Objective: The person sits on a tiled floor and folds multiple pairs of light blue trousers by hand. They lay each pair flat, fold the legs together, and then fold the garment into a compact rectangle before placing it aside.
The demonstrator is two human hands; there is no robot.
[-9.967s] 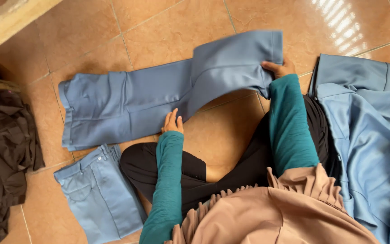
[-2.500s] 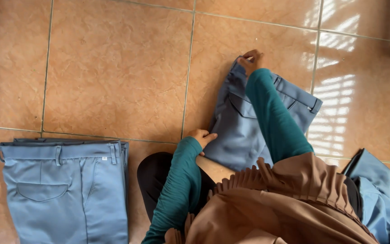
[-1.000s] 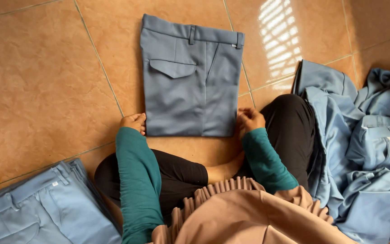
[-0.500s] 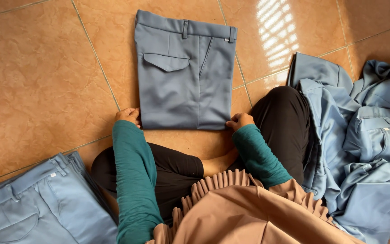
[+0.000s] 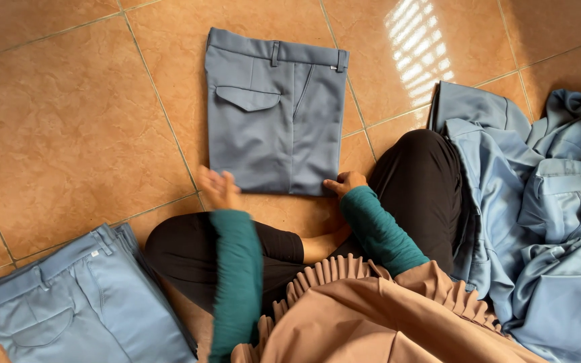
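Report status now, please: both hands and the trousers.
Left hand open, blurred, beside folded grey-blue trousers. Right hand touching their near corner. Nothing in the way.

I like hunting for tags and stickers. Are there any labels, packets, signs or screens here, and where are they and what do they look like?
No packets, signs or screens.
Small white tag: at the right end of the waistband of the folded blue-grey trousers, a tiny pale rectangle.
Small white tag: on the waistband of the folded trousers at bottom left, a tiny pale patch.

Grey-blue trousers (image 5: 274,114) folded square, flat on tile, waistband far.
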